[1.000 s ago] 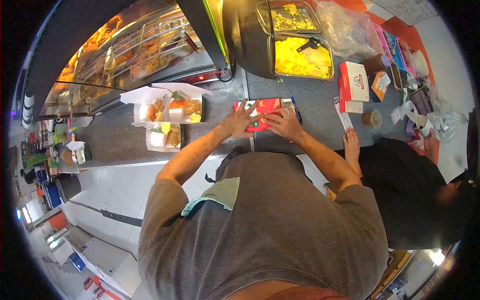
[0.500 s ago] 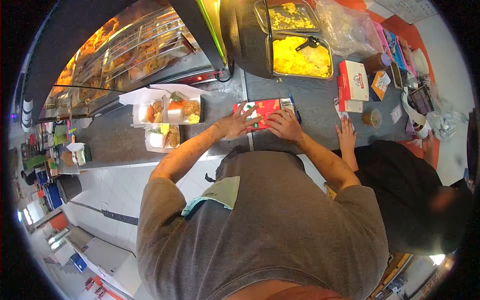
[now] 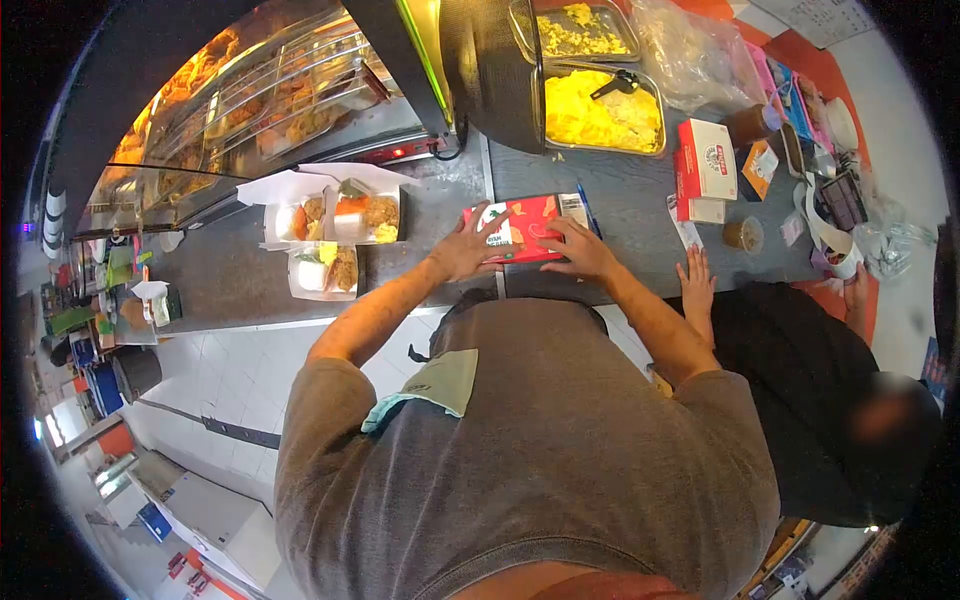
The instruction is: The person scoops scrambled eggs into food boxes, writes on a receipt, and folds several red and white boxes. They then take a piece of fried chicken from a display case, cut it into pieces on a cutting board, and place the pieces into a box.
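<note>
A red printed food box [image 3: 531, 228] lies flat on the dark counter in front of me, with white lettering at its left and a pale label at its right end. My left hand [image 3: 467, 247] rests on the left part of the box, fingers spread. Over the right part is my right hand [image 3: 587, 252], its fingers apart and the fingertips touching the red surface; the thumb is by the near edge. A blue pen [image 3: 588, 208] lies against the box's right end. To my left stand open white meal boxes [image 3: 327, 272] holding rice and fried chicken.
A lit glass food warmer [image 3: 280, 100] fills the back left. Trays of yellow food [image 3: 600, 112] sit at the back, a black utensil in one. Red-and-white cartons [image 3: 708, 160] and a small cup [image 3: 742, 235] stand right, near a co-worker's hand [image 3: 697, 283] on the counter.
My right hand has opened its fingers and shifted slightly right across the red box. My left hand has slid slightly left. The co-worker's hand has moved slightly.
</note>
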### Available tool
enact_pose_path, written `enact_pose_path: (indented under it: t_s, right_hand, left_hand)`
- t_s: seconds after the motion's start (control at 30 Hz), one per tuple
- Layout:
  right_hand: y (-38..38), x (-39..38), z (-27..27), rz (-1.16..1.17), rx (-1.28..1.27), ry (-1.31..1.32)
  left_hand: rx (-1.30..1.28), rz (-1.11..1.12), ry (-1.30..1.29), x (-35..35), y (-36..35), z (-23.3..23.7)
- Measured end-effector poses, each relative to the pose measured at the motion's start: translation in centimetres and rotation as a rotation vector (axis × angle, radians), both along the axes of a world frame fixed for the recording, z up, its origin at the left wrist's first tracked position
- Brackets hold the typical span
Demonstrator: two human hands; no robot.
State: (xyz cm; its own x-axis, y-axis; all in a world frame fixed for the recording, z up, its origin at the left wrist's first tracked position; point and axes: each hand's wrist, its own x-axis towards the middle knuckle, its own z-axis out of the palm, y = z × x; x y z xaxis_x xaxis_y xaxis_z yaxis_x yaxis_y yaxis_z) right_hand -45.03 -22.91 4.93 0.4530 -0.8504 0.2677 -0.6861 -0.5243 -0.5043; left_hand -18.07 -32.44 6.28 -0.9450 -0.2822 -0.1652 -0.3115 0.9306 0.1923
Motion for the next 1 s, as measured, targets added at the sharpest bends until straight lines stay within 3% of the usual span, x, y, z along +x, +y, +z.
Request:
enact_pose_path:
  t_s: [0.1, 0.3, 0.47, 0.63, 0.73, 0.8, 0.83, 0.87, 0.93, 1.0]
  right_hand:
    - [0.2, -0.8, -1.9, 0.048, -0.157, 0.143]
    - [1.2, -0.2, -1.9, -0.026, -0.224, 0.136]
    - [-0.2, -1.4, -1.6, 0.036, -0.249, 0.180]
    - [1.1, -1.1, -1.8, 0.041, -0.190, 0.120]
    - [1.8, -0.9, -1.6, -0.104, -0.193, 0.061]
    - [3.2, -0.9, -4.3, -0.733, -0.129, -0.165]
    - [4.1, -1.3, -5.4, -0.809, 0.046, -0.122]
    - [4.7, -1.0, -4.9, -0.799, 0.046, -0.123]
    - [6.3, -0.8, -3.8, -0.620, 0.160, 0.217]
    - [7.1, -1.2, -4.7, -0.666, 0.126, 0.227]
  left_hand:
    - [0.008, 0.020, -0.042, -0.3, -0.1, 0.1]
    - [0.057, 0.056, -0.054, -1.4, 0.4, 1.5]
    - [0.240, 0.210, 0.137, -2.3, -0.6, -1.1]
    - [0.139, 0.242, 0.258, -2.6, 1.3, -1.7]
    - [0.043, 0.427, 0.202, -4.5, 4.8, -1.3]
    - [0.203, 0.908, 0.257, -6.9, 8.2, -1.0]
    - [0.181, 0.981, 0.239, -7.9, 8.9, -0.5]
    - [0.179, 0.991, 0.241, -8.1, 8.8, -0.2]
    - [0.289, 1.035, 0.221, -8.4, 8.8, 0.0]
    - [0.295, 1.004, 0.229, -8.7, 8.7, -0.4]
